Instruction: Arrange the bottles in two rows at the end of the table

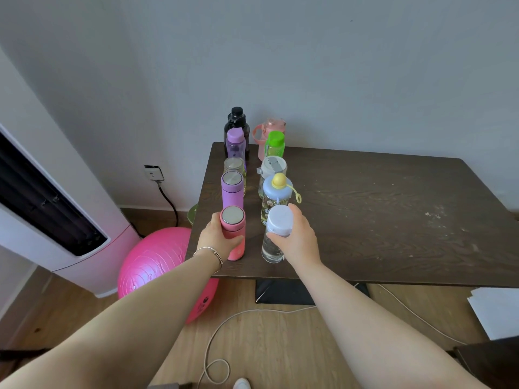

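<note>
Ten bottles stand upright in two rows along the left end of the dark wooden counter [393,220], centre frame. The left hand [217,237] grips the nearest pink flask [234,234]; the right hand [297,237] grips a clear bottle [273,240] with a pale-blue cap, water visible inside.

Ten bottles stand upright in two rows along the left end of the dark wooden tabletop [379,209], running from the near edge back to the wall. The left hand [217,237] grips the pink flask [233,234] at the front of the left row, just before a purple flask [232,190], while the right hand [295,237] wraps the clear bottle with a pale lilac cap [276,234] at the front of the right row. A pink exercise ball [157,270] sits on the floor left of the tabletop.
</note>
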Demonstrator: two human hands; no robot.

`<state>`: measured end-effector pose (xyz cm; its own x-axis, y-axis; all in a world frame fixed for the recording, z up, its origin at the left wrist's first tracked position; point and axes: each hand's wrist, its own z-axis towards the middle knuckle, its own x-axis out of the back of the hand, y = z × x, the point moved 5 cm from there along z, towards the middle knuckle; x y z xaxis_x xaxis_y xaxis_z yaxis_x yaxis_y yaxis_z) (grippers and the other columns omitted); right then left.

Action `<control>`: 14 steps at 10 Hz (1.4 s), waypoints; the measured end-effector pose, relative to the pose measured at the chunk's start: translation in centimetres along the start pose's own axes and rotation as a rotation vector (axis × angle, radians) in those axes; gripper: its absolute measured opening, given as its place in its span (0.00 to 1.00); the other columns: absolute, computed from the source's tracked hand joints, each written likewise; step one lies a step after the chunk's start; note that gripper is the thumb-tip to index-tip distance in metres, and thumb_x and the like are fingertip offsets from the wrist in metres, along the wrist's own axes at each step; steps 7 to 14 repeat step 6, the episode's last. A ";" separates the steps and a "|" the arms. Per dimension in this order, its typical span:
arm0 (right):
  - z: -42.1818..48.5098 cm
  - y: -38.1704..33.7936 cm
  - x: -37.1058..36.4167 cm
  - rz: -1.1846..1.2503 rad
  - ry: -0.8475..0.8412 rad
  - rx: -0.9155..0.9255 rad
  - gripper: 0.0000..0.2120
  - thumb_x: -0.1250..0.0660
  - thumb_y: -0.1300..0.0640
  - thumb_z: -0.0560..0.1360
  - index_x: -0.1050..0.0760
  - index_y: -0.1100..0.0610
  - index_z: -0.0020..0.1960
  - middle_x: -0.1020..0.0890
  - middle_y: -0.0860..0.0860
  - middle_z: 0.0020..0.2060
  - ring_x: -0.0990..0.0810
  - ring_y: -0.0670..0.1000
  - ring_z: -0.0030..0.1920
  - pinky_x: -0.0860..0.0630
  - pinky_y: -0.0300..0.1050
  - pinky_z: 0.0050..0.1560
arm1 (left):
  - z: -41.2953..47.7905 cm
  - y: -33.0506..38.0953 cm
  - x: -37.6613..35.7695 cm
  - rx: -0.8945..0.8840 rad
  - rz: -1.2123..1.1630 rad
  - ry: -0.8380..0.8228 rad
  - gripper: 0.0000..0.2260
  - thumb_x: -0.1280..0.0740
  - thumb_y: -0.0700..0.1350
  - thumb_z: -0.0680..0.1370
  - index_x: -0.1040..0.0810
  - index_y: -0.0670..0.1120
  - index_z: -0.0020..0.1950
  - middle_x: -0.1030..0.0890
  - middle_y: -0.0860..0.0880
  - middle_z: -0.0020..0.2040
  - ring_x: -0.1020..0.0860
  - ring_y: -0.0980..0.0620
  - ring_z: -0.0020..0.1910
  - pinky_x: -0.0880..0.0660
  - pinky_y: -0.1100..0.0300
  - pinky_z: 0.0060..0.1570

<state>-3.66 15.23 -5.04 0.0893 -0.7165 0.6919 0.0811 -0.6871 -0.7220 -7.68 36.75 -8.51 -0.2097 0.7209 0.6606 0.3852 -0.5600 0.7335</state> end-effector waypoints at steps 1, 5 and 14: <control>-0.1 0.1 -0.2 -0.028 -0.007 -0.003 0.40 0.23 0.47 0.69 0.41 0.47 0.74 0.28 0.51 0.64 0.27 0.55 0.63 0.25 0.53 0.57 | 0.1 -0.3 -0.1 0.011 0.001 -0.015 0.30 0.25 0.48 0.69 0.35 0.50 0.67 0.22 0.47 0.59 0.23 0.44 0.53 0.26 0.54 0.48; -0.8 -0.3 0.9 -0.050 -0.053 0.067 0.42 0.27 0.43 0.72 0.46 0.51 0.78 0.35 0.52 0.73 0.35 0.53 0.71 0.26 0.55 0.62 | -0.6 0.9 1.0 -0.052 -0.020 0.066 0.42 0.25 0.55 0.69 0.43 0.49 0.76 0.35 0.44 0.72 0.33 0.43 0.69 0.31 0.46 0.67; -1.2 -0.8 2.2 -0.119 0.007 0.131 0.36 0.32 0.44 0.76 0.43 0.53 0.77 0.34 0.52 0.73 0.35 0.53 0.72 0.27 0.51 0.62 | -0.9 2.1 1.7 -0.097 0.065 0.079 0.42 0.26 0.57 0.70 0.45 0.49 0.77 0.37 0.44 0.74 0.36 0.42 0.71 0.33 0.45 0.68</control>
